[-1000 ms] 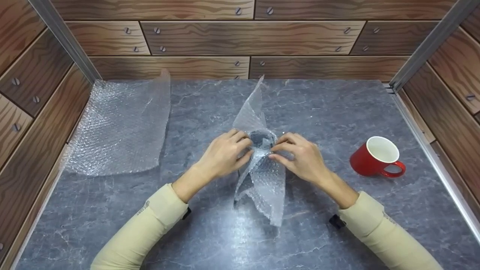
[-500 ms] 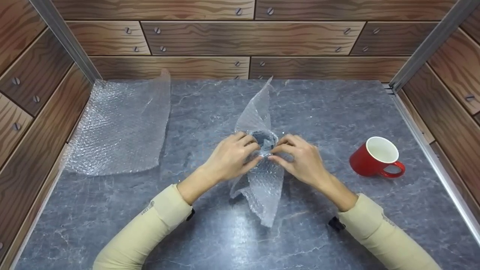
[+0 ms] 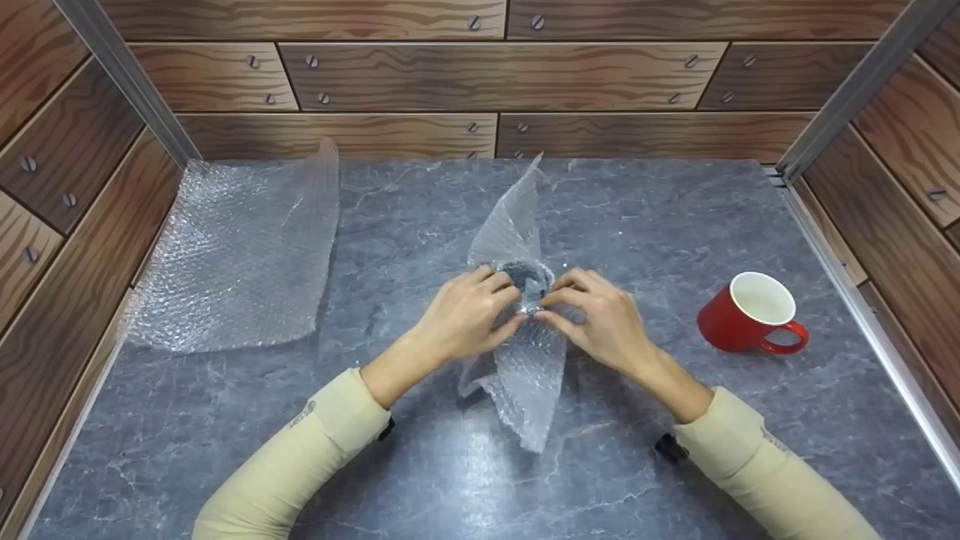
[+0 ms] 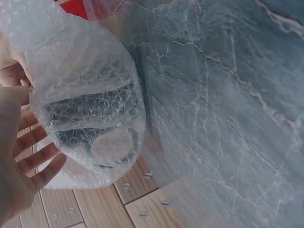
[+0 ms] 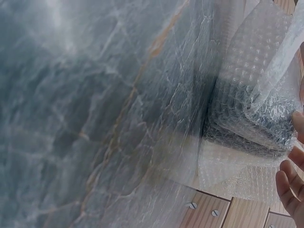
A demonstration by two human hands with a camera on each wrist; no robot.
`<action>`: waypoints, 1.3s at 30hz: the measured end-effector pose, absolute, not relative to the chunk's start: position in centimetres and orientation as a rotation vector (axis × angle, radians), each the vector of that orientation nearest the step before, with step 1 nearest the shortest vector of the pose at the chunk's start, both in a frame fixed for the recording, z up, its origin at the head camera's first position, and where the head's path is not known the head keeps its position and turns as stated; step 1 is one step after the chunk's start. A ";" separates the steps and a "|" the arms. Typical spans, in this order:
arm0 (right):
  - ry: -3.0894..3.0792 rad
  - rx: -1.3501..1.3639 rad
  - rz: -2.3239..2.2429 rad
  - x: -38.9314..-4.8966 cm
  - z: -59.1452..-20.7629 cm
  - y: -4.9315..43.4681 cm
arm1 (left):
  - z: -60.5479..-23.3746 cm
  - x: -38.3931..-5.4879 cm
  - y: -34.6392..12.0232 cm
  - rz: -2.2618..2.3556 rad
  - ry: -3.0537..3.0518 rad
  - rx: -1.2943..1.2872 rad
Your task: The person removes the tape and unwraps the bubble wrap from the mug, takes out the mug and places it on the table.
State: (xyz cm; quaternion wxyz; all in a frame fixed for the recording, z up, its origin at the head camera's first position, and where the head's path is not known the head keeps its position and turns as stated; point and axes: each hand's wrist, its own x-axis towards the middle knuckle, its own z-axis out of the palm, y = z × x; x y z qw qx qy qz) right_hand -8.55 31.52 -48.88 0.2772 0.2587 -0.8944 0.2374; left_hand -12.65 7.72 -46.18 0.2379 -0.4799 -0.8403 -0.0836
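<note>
At the middle of the table, a sheet of bubble wrap (image 3: 529,382) is rolled into an upright tube, its pointed ends sticking out toward the back and the front. Its round top opening faces up; what lies inside is hard to make out. Using thumb and fingers, my left hand (image 3: 470,315) pinches the wrap's near upper edge from the left. From the right, my right hand (image 3: 606,319) pinches the same edge, the two thumbs almost meeting. Through the clear layers in the left wrist view, the bubble wrap (image 4: 95,95) shows dark bands.
A red mug (image 3: 731,319), white inside, stands at the right with its handle toward the right front. Another bubble wrap sheet (image 3: 240,255) lies flat at the left back. Wood-patterned walls (image 3: 495,75) and metal posts border the grey marbled table (image 3: 420,480).
My left hand has shifted right along the wrap's edge, closer to my right hand. The wrap's near flap has swung a little left. The mug and flat sheet stay put.
</note>
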 end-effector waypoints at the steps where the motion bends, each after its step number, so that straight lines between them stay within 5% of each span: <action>1: -2.403 0.693 0.636 -8.5 -48.9 31.5 | -46.2 -12.7 7.7 -0.225 -2.300 -1.315; 39: -2.394 0.701 0.615 -8.6 -48.8 31.6 | -45.4 -12.5 6.9 -0.223 -2.267 -1.281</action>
